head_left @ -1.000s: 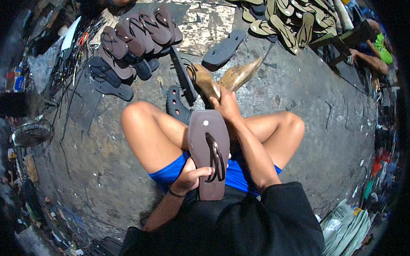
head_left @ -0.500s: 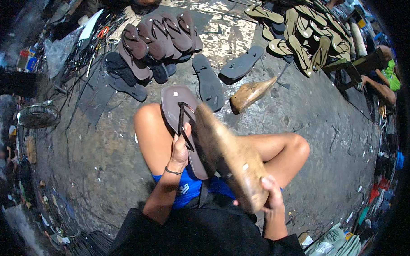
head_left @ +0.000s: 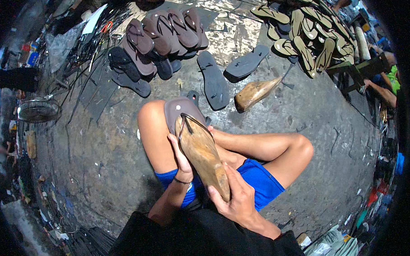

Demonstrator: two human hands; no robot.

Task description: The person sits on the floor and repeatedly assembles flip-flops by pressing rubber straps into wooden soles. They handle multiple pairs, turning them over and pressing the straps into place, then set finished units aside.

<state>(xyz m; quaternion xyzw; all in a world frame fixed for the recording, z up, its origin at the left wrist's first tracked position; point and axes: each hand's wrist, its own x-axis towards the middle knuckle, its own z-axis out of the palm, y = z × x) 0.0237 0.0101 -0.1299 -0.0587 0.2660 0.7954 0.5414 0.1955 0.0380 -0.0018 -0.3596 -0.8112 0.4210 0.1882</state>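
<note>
Resting across the seated person's lap, a wooden shoe last (head_left: 201, 153) now has the black thong of a brown flip-flop sole (head_left: 179, 111) stretched over its toe end; a second ago the sandal lay flat in the lap and the last was only being brought in, so the strap has just been pulled onto the form and the fitting is under way. The right hand (head_left: 234, 197) clamps the last's heel end from below, fingers wrapped around it; the left hand (head_left: 181, 158), beside it, is closed on the sole's edge, pressing it against the wood. Just beyond the grip, past the knee, lies a second wooden last (head_left: 255, 93) on the concrete floor (head_left: 102, 149), and two loose dark soles (head_left: 212, 80) sit next to it. Farther out, a row of about six brown finished sandals (head_left: 165, 32) overlaps to the left, and a heap of olive sandals (head_left: 305, 29), too tangled to count, sits to the right.
</note>
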